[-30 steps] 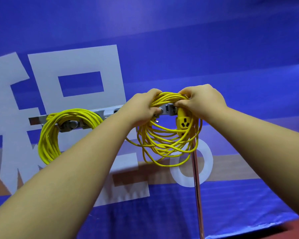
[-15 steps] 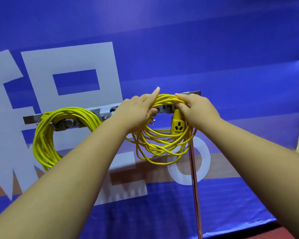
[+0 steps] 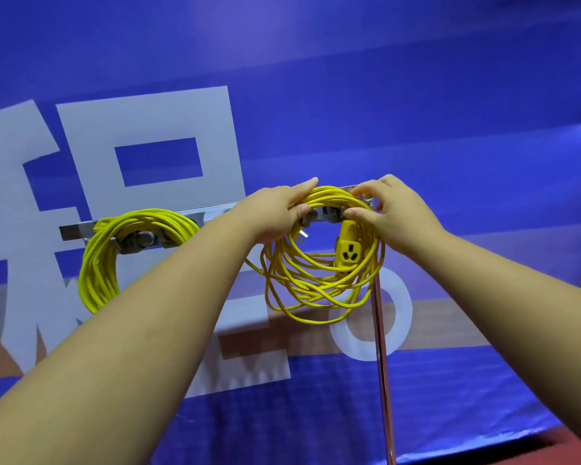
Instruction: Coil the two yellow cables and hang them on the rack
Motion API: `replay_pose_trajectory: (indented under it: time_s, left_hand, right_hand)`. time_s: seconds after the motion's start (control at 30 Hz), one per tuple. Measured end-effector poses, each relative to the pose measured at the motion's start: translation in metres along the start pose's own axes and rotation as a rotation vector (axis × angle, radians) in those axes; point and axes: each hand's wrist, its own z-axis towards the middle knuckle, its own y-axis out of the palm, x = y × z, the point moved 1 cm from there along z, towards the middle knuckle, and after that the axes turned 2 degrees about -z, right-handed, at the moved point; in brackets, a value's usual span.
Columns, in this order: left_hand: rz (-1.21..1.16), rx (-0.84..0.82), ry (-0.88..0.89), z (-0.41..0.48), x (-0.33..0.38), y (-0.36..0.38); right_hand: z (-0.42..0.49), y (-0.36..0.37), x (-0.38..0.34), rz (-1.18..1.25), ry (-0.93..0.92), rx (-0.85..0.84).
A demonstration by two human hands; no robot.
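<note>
Coil (image 3: 319,283) in left hand (image 3: 272,216); right hand (image 3: 399,218) in pinch on it

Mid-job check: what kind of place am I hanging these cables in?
Probably a staged indoor set rather than a working shop: a blue printed banner fills the background, and the rack under the second yellow cable is a bare rail over a thin pole.

Left hand (image 3: 275,213), right hand (image 3: 396,213), fingers (image 3: 369,190) curled
</note>
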Motion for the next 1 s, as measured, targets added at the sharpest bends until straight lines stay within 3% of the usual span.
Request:
replay_pose_trajectory:
  time_s: [0.13, 0.23, 0.4, 0.47, 0.67, 0.87, 1.0]
  left_hand:
    - [-0.076, 0.047, 0.0, -0.002, -0.009, 0.005]
    - [-0.07, 0.067, -0.002, -0.004, -0.011, 0.01]
    - [0.099, 0.101, 0.055, -0.007, -0.008, 0.014]
    - [0.216, 0.142, 0.079, -0.009, -0.007, 0.018]
    - [0.336, 0.217, 0.094, -0.015, -0.002, 0.022]
    - [0.233, 0.162, -0.094, -0.023, -0.002, 0.014]
    - [0.178, 0.169, -0.11, -0.039, -0.005, 0.003]
  right_hand:
    - [0.006, 0.008, 0.001, 0.153, 0.09, 0.007]
    - [0.008, 0.02, 0.002, 0.428, 0.218, -0.082]
    - [0.002, 0.042, 0.003, 0.799, 0.41, -0.144]
    - [-0.002, 0.044, -0.002, 0.743, 0.419, -0.091]
    - [-0.007, 0.053, -0.007, 0.104, 0.262, -0.005]
    - [-0.009, 0.039, -0.013, -0.019, 0.271, -0.033]
    - [-0.015, 0.025, -0.018, -0.061, 0.194, -0.025]
